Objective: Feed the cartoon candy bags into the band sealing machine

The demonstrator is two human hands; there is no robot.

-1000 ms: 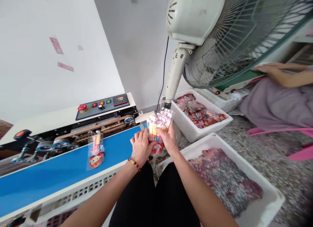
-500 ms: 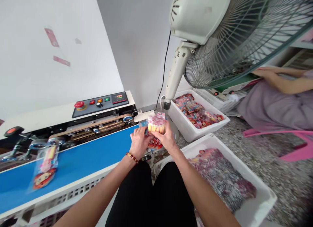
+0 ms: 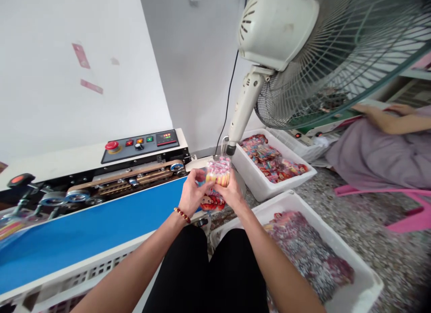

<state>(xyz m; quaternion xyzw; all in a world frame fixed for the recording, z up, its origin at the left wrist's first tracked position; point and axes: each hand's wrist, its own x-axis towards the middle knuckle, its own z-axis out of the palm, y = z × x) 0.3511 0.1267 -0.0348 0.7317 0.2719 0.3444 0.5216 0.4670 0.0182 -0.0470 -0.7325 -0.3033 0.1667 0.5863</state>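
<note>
The left hand point(image 3: 193, 194) and right hand point(image 3: 231, 191) together grip 1 bundle of packets point(image 3: 218, 173), fingers closed around its sides, at the right end of the blue belt point(image 3: 111, 223). 1 blurred packet point(image 3: 10, 229) lies near the belt's visible left end. 2 white tubs point(image 3: 247, 174) holding packets stand right.

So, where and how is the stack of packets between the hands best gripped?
Probably by its two side edges, left hand from the left and right hand from the right, thumbs on the near face. The stack of packets is several overlapping pieces with fanned ends, so pressure from both sides should keep them together.
</note>
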